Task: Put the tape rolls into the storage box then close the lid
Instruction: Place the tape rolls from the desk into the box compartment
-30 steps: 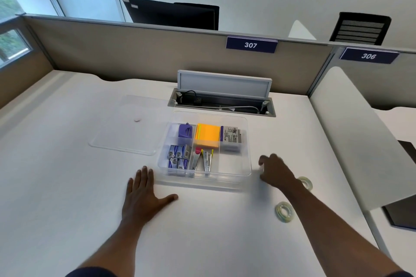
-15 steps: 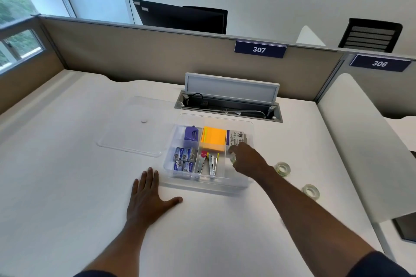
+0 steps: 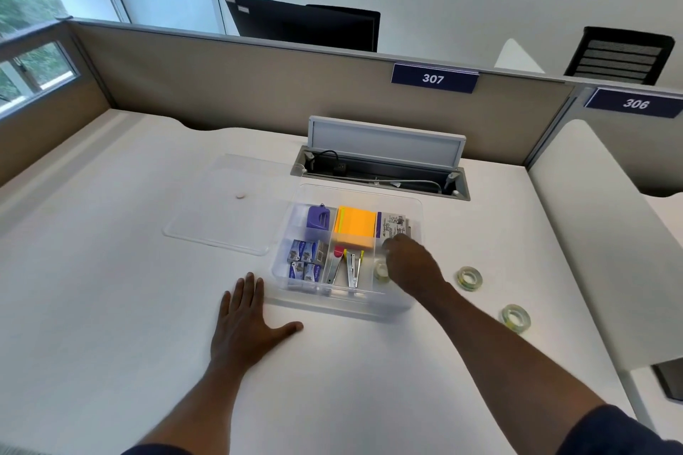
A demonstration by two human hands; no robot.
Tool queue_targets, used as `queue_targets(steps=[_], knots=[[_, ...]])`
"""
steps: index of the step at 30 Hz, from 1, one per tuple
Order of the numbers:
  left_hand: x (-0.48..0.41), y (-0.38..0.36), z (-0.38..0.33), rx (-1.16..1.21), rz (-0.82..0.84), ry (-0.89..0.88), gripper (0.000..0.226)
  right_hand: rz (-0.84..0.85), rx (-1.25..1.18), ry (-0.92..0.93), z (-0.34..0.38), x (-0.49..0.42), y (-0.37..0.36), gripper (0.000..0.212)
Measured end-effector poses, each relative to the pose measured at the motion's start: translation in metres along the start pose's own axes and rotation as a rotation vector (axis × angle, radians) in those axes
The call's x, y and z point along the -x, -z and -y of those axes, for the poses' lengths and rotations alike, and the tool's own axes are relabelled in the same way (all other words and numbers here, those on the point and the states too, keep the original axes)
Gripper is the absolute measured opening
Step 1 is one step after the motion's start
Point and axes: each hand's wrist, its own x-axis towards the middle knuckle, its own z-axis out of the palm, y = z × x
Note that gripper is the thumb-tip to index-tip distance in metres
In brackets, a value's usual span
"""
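A clear storage box [image 3: 334,305] with dividers stands open at the desk's middle. My right hand [image 3: 412,264] reaches down into its right front compartment, fingers curled onto a clear tape roll [image 3: 380,271] that sits low in that compartment. Two more tape rolls lie on the desk right of the box, one nearer it [image 3: 469,278] and one closer to me [image 3: 516,318]. The clear lid [image 3: 221,212] lies flat just left of the box. My left hand [image 3: 247,325] rests flat on the desk by the box's front left corner, fingers spread.
The box also holds a purple item [image 3: 318,217], orange sticky notes [image 3: 354,229], staple boxes [image 3: 306,260] and staplers [image 3: 353,266]. An open cable tray [image 3: 380,174] sits behind it. A white side panel [image 3: 598,233] bounds the desk at right.
My right hand picked a tape roll off the desk at the right, carried it left over the box, and has lowered it into the right front compartment. The left hand stayed put.
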Motion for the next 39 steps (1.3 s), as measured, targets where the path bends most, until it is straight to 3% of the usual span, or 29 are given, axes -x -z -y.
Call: queue_targets(steps=[3,6,9,12,14,16,20,25,30,39], knots=[[0.001,0.0,0.001,-0.003,-0.007,-0.003,0.13,-0.359,-0.102,-0.202,-0.011,-0.002,0.013,0.022],[0.002,0.001,0.001,-0.005,-0.002,-0.005,0.13,-0.498,-0.155,-0.47,-0.038,0.002,0.022,0.03],[0.001,0.002,0.0,0.0,0.001,-0.004,0.13,-0.355,0.021,-0.564,-0.069,0.021,0.016,0.032],[0.001,0.002,0.0,-0.003,0.002,-0.003,0.129,-0.027,0.113,-0.571,-0.096,0.038,0.002,0.046],[0.001,0.002,0.0,-0.004,0.001,-0.003,0.129,0.214,0.086,-0.549,-0.106,0.044,-0.005,0.052],[0.002,0.001,0.0,0.004,0.0,-0.003,0.13,0.33,0.08,-0.521,-0.106,0.048,-0.01,0.046],[0.001,0.002,0.001,0.002,0.001,-0.003,0.13,0.216,0.127,-0.484,-0.099,0.049,-0.011,0.033],[0.002,0.002,0.0,0.01,-0.01,-0.006,0.129,0.076,0.03,-0.506,-0.092,0.039,-0.006,0.034],[0.002,0.003,0.0,0.009,-0.009,-0.008,0.13,-0.088,-0.013,-0.384,-0.068,0.013,0.014,0.034],[0.002,0.003,0.0,0.009,-0.005,-0.005,0.129,0.076,-0.16,-0.021,-0.021,-0.011,0.031,0.04]])
